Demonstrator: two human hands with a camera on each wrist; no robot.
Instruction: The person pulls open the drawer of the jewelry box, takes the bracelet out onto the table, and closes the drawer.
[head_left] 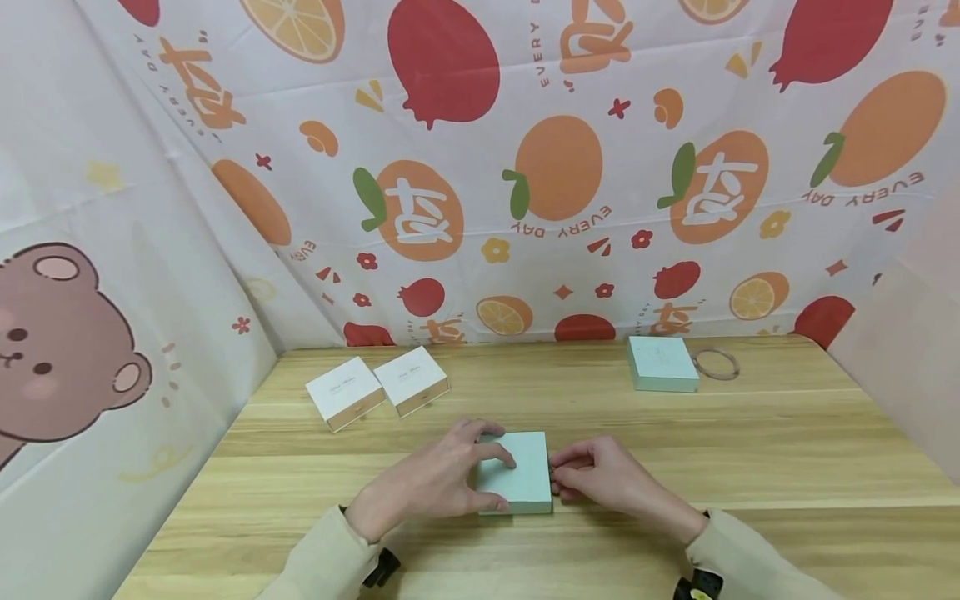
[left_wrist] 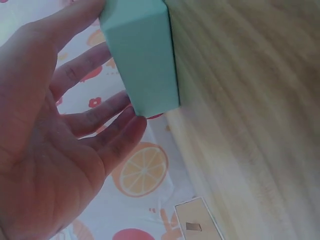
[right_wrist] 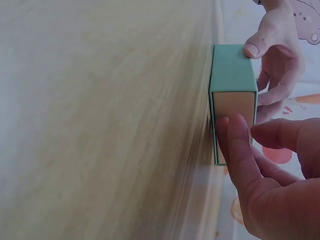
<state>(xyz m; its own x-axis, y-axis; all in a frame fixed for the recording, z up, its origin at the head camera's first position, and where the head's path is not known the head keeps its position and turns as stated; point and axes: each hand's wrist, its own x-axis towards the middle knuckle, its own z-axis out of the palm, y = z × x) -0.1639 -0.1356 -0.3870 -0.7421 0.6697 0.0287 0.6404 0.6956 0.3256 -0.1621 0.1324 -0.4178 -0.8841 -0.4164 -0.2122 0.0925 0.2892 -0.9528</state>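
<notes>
A mint green sleeve box lies flat on the wooden table in front of me. My left hand grips it across its left part, thumb on the near side and other fingers at the far side and over the top. One bent finger reaches onto the lid. At the box's right end is my right hand, its bent fingertips up against the tan drawer front. The right wrist view shows thumb and index finger close together there; I cannot tell whether they pinch anything. The drawer front sits level with the sleeve's edge.
Two white boxes with tan sides stand side by side at the back left. A second mint green box stands at the back right, next to a thin ring-shaped band. Behind the table hangs a fruit-print cloth.
</notes>
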